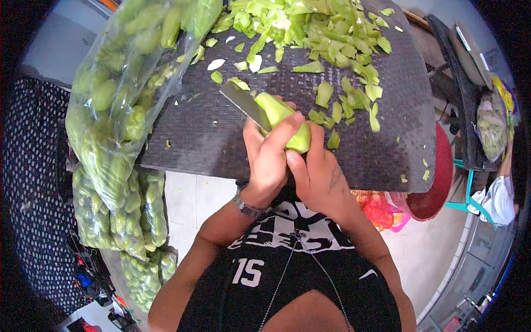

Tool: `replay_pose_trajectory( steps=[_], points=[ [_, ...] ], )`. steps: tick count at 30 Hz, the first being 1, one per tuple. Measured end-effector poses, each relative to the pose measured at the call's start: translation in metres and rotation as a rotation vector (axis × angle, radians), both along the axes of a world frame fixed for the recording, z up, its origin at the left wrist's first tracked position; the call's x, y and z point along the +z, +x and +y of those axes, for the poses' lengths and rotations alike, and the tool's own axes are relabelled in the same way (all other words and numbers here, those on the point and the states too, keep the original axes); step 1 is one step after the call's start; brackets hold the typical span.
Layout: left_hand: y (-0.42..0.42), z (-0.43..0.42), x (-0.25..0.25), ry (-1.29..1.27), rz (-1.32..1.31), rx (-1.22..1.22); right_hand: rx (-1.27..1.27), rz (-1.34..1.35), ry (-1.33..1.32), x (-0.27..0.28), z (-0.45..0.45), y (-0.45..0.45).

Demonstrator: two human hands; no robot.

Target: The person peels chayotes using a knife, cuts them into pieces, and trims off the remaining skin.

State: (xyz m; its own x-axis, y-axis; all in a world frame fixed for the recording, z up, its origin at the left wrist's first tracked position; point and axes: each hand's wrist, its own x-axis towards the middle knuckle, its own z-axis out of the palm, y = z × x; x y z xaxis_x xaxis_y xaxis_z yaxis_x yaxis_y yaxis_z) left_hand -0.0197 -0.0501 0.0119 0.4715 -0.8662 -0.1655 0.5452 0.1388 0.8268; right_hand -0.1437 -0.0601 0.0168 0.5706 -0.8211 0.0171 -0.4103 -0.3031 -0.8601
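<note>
My left hand [267,157], with a watch on its wrist, is closed round a knife [243,103], whose broad blade points up and left. Its thumb side lies over a pale green chayote [298,138], and the blade sits along the chayote's left side. My right hand [321,171] grips the chayote's lower end, with the thumb in front and fingers behind. The knife's handle is hidden in my left hand. Both hands are just above the near edge of a dark woven-textured table [210,133]. Green peelings [326,94] lie beyond the chayote.
A big clear bag of green chayotes [110,105] hangs over the table's left side. More filled bags [110,210] stand below it. A heap of peelings [310,22] covers the far side. At right are a dark red tub [437,177] and a red mesh bag [376,207].
</note>
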Motion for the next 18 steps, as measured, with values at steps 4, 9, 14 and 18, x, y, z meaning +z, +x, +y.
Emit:
replay_pose_trajectory(
  steps=[4,9,14,18],
  points=[
    [-0.007,0.000,-0.001,0.005,-0.022,0.054,-0.021,0.013,0.045,-0.006,0.003,0.000],
    [0.014,0.006,-0.016,0.117,-0.203,-0.094,-0.050,0.113,0.236,0.009,-0.016,-0.012],
    [0.076,0.003,0.002,-0.133,-1.079,0.533,0.120,0.279,0.213,-0.003,-0.050,-0.039],
    [0.076,-0.033,0.040,-0.314,-1.736,-0.024,0.288,0.332,0.172,0.001,-0.065,-0.035]
  ],
)
